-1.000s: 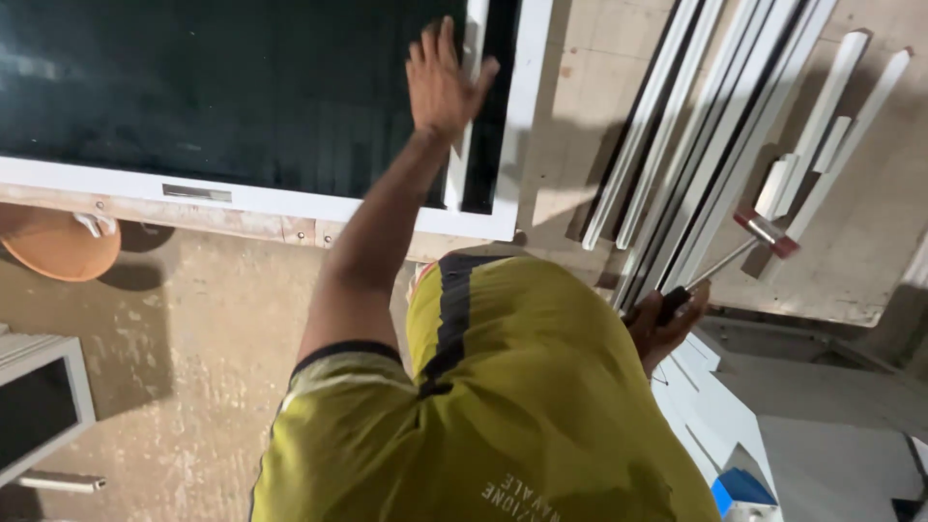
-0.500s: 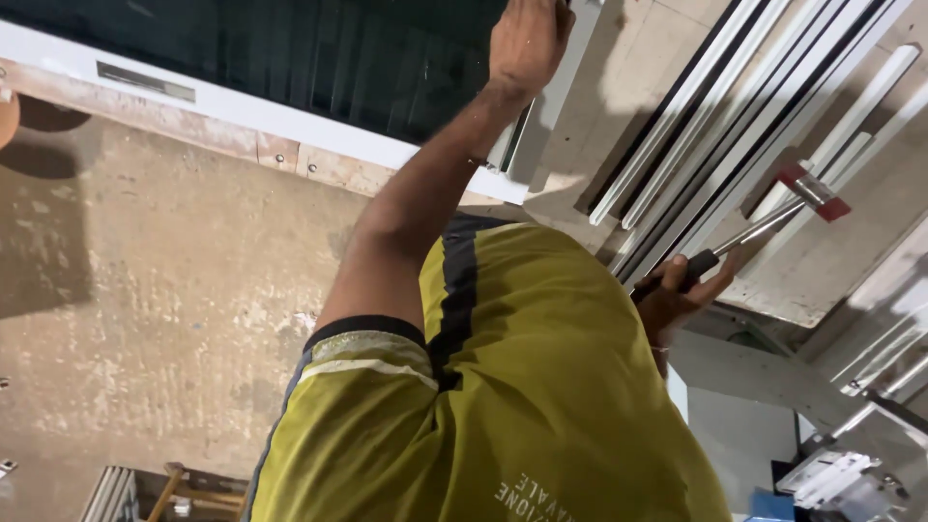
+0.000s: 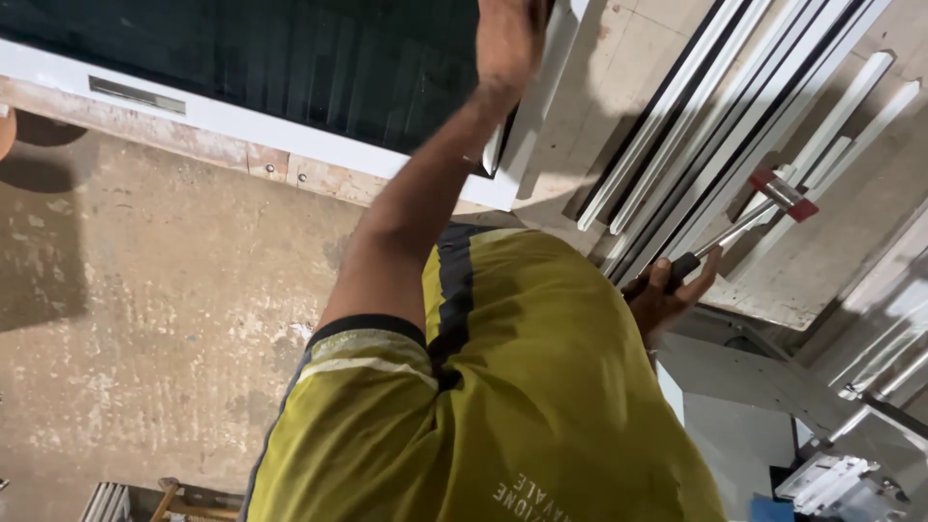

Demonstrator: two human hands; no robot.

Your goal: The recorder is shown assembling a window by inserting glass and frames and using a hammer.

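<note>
Left hand [image 3: 510,39] pressed flat, fingers spread, on white window frame [image 3: 541,87] over the dark glass. Right hand [image 3: 667,290] gripping hammer [image 3: 744,217] tight. Seating step; next blow needs careful aim.

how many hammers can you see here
1. The hammer is in the right hand, its red-and-white head raised over the white strips leaning on the wall. The left hand is up on the white frame. Others may be hidden out of view.
</note>
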